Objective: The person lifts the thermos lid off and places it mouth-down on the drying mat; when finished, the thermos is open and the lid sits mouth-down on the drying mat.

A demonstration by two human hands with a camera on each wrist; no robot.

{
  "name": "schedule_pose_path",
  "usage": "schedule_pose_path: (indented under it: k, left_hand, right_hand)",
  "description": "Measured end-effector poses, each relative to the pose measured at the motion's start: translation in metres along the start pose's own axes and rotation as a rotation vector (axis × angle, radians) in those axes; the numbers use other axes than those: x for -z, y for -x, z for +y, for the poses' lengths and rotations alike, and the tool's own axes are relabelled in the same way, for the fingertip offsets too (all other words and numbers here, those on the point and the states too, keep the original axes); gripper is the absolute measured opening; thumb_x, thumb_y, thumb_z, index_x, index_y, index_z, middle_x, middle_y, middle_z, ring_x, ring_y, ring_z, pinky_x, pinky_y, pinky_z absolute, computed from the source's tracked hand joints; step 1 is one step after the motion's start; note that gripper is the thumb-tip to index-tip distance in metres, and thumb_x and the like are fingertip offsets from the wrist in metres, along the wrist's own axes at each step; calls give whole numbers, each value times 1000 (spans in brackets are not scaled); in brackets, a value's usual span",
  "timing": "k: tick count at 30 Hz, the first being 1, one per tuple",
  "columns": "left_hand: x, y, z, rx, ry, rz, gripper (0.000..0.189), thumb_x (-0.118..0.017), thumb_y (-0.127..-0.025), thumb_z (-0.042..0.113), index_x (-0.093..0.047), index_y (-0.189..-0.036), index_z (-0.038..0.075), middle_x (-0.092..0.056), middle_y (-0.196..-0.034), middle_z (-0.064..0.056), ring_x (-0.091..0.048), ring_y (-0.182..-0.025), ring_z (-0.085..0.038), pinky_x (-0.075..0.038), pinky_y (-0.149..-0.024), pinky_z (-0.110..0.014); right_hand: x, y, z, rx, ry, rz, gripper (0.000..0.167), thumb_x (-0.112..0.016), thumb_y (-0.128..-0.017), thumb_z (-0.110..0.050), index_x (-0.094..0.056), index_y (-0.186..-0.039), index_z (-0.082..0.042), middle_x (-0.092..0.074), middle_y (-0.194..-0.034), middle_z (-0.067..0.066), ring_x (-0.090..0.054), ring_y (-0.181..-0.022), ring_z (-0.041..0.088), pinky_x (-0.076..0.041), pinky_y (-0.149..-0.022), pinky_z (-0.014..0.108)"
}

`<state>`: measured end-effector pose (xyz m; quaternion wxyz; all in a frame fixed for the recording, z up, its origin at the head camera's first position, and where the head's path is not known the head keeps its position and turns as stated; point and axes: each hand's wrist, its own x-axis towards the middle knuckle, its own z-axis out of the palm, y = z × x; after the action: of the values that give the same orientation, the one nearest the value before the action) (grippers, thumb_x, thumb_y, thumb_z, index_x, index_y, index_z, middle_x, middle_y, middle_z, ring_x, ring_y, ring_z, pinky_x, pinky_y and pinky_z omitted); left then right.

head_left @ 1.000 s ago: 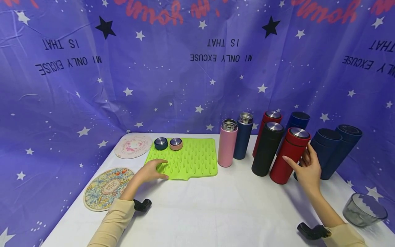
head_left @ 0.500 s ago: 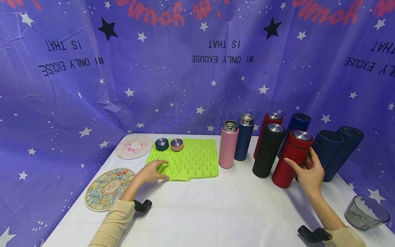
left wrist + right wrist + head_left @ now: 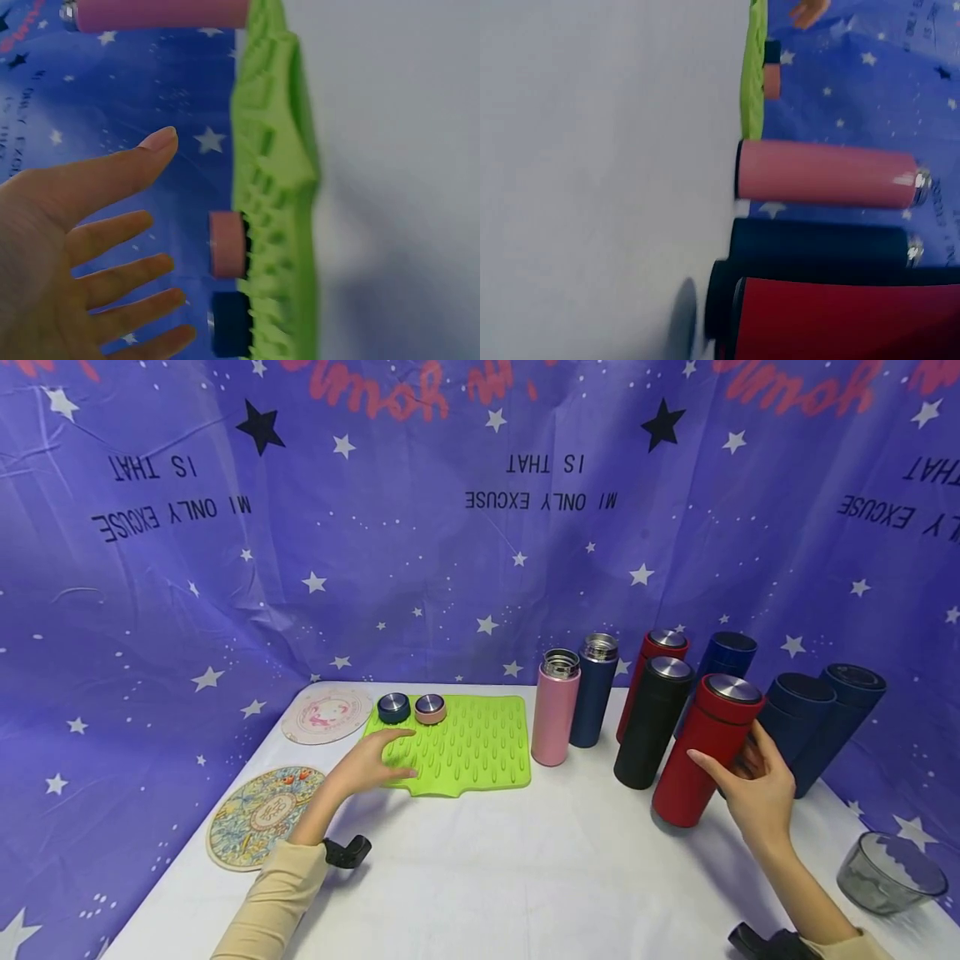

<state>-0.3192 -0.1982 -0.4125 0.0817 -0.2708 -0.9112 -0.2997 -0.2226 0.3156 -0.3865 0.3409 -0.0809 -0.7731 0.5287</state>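
My right hand [image 3: 765, 789] grips a red thermos [image 3: 705, 760] with a silver-topped lid, thumb on its near side and fingers behind. The thermos tilts slightly, its base just off its shadow; in the right wrist view its red body [image 3: 847, 322] fills the lower right corner. My left hand [image 3: 363, 764] hovers over the left part of a green ridged mat [image 3: 472, 752], fingers spread and nothing held. On that mat lie a navy lid [image 3: 393, 710] and a pink lid [image 3: 431, 712]. To the right stand a lidless pink thermos [image 3: 555, 718] and a lidless navy thermos [image 3: 592, 697].
A black thermos [image 3: 651, 731] stands left of the gripped one. Behind are another red thermos [image 3: 636, 672] and several navy ones [image 3: 843, 722]. A glass bowl [image 3: 888, 885] sits at right. Two round mats, one pink [image 3: 318, 714], one patterned [image 3: 251, 827], lie at left.
The red thermos has come up slightly off the table and nearer to me in my right hand, its base clear of the black thermos. My left hand has risen a little over the mat.
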Motion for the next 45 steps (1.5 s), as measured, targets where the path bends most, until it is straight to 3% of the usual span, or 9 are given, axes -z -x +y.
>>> schedule_pose_path:
  k: [5,12,20,26,29,34,38,40,45]
  left_hand:
    - [7,-7,18,-41,19,42,70,-82,-77,24,-52,-135,1,-54,-134,-19,-48,-124,-39,-39,-103,-55]
    - [16,-16,54,-30,26,68,75,-80,-79,37,-48,-142,11,-48,-142,-11,-41,-132,-35,-36,-105,-55]
    - [21,-25,92,-131,80,130,77,-79,-79,39,-44,-145,20,-45,-146,-2,-41,-133,-27,-36,-106,-53]
    - [20,-26,117,-179,237,160,78,-80,-80,34,-41,-146,26,-41,-148,4,-38,-135,-18,-42,-104,-41]
    - [19,-26,127,-220,290,176,79,-80,-80,32,-40,-147,28,-39,-148,5,-35,-136,-16,-44,-102,-42]
    - [19,-22,139,-264,282,208,81,-81,-79,35,-38,-147,32,-39,-147,10,-36,-135,-13,-43,-101,-47]
    - [17,-21,145,-305,254,212,82,-81,-78,37,-38,-148,33,-40,-147,13,-37,-135,-12,-41,-103,-46]
    - [14,-21,147,-335,246,211,82,-81,-78,37,-38,-148,30,-40,-147,12,-37,-135,-13,-39,-105,-45]
    - [8,-24,152,-460,245,198,83,-84,-76,29,-41,-147,17,-44,-147,2,-37,-136,-16,-36,-109,-42]
  right_hand:
    - [-8,10,-13,68,-44,-53,83,-81,-77,-4,-42,-146,-28,-60,-130,9,-61,-101,1,-48,-81,10]
    - [-28,20,-35,198,-120,-126,82,-81,-73,4,-47,-143,-22,-64,-122,-1,-63,-98,5,-49,-82,12]
    - [-56,25,-55,256,-172,-237,80,-81,-74,2,-47,-143,-20,-64,-123,3,-62,-103,5,-50,-84,15]
    - [-77,28,-67,314,-187,-318,83,-84,-73,-2,-47,-144,-21,-64,-123,9,-62,-104,7,-51,-86,18]
    - [-88,31,-72,335,-181,-350,84,-85,-71,-3,-47,-144,-20,-63,-125,9,-63,-107,13,-51,-86,19]
    - [-102,36,-81,401,-142,-384,86,-89,-66,-5,-50,-142,-17,-65,-123,8,-63,-108,21,-50,-87,17]
    - [-109,41,-82,537,-83,-403,86,-90,-65,-9,-51,-141,-17,-68,-116,7,-66,-96,19,-51,-84,16]
    - [-111,43,-81,614,-57,-410,87,-91,-65,-11,-51,-142,-16,-68,-115,7,-66,-94,19,-53,-83,21]
    - [-114,44,-82,789,42,-418,86,-91,-64,-14,-53,-140,-15,-64,-124,6,-63,-106,24,-56,-85,40]
